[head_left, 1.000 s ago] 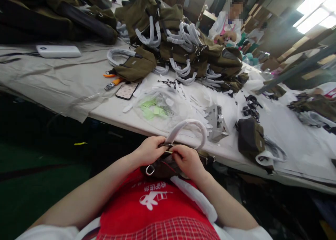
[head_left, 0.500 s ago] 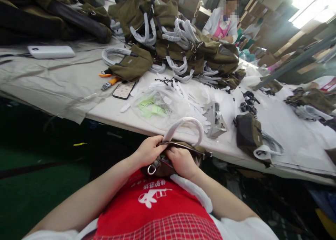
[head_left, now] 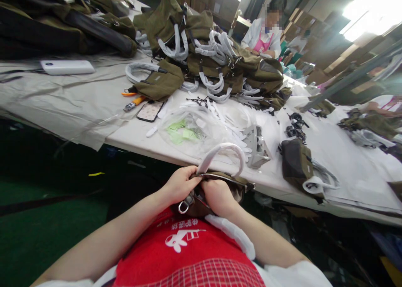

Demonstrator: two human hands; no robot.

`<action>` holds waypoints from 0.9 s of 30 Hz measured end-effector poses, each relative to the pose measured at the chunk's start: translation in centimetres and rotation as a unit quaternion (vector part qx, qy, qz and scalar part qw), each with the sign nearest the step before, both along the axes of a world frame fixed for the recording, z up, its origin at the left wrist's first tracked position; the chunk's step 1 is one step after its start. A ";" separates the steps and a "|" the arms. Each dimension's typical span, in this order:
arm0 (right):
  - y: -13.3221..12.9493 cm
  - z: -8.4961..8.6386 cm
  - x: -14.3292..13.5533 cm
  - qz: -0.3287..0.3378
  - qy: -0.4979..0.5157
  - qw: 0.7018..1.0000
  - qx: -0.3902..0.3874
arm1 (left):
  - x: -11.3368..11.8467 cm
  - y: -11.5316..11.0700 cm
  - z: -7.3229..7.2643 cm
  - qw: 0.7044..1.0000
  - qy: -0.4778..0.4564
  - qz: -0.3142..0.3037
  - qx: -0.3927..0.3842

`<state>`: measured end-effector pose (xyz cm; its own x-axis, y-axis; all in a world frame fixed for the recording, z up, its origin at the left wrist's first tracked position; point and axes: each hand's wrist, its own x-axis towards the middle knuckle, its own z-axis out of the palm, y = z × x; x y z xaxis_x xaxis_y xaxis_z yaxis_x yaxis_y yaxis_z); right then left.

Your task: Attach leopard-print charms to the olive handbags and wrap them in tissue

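Observation:
Held against my red apron at the table's near edge is an olive handbag (head_left: 239, 191) with its zipped top unzipped. One white-wrapped handle (head_left: 223, 147) arches up over the table side, and the other hangs toward my apron. My left hand (head_left: 182, 184) pinches the bag's rim near the zipper's left end, above a metal ring (head_left: 183, 207). My right hand (head_left: 219, 195) reaches into the opening; its fingertips are hidden inside, so whatever they grip does not show. A clear plastic bag with green slips (head_left: 182, 131) lies on the table just beyond.
Olive handbags with wrapped handles (head_left: 213, 65) are piled at the back. A phone (head_left: 150, 111), an orange-handled cutter (head_left: 134, 103) and a white power bank (head_left: 67, 67) lie to the left. Toward the right are a metal holder (head_left: 258, 146) and another handbag (head_left: 297, 163). A co-worker (head_left: 264, 37) stands beyond.
The view has shifted slightly. My right hand sits a little deeper in the bag's opening, while my left hand keeps its hold on the rim.

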<state>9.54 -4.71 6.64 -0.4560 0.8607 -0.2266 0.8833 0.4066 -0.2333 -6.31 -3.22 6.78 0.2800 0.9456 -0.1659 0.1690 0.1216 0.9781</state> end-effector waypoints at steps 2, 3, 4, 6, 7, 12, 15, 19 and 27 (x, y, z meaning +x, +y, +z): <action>-0.4 0.7 0.3 0.029 -0.024 0.999 0.026 | -0.2 0.0 -0.2 1.000 -0.005 -0.019 -0.002; -0.6 1.0 0.4 0.038 -0.025 0.998 0.039 | -0.2 0.0 -0.2 1.000 -0.007 -0.020 -0.001; -0.8 1.1 0.5 0.042 -0.018 0.998 0.049 | -0.2 0.0 -0.3 1.000 -0.009 -0.020 -0.002; -0.9 1.1 0.5 0.044 -0.007 0.998 0.052 | -0.2 0.0 -0.5 1.000 -0.013 -0.017 0.000; -0.9 1.1 0.5 0.045 -0.002 0.998 0.042 | -0.1 0.0 -0.5 1.000 -0.015 -0.016 0.000; -0.4 0.8 1.6 -0.030 0.054 0.998 -0.008 | -0.3 0.0 -0.5 0.999 -0.026 -0.013 -0.014; -0.4 0.1 2.6 -0.136 0.117 0.984 -0.025 | -0.3 -0.1 -0.3 0.998 -0.050 -0.013 -0.030; -0.6 -2.7 3.0 -0.240 0.262 0.922 -0.151 | 0.5 -0.7 0.1 0.993 -0.098 -0.034 -0.052; -0.7 -3.1 1.8 -0.186 0.218 0.956 -0.060 | 0.8 -0.8 -0.6 0.993 -0.095 -0.038 -0.060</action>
<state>11.34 -5.40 3.59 -0.1963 0.9616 -0.1919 0.7697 0.0298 -0.6377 -5.55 -4.06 6.22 0.3873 0.8967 -0.2141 -0.0032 0.2336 0.9723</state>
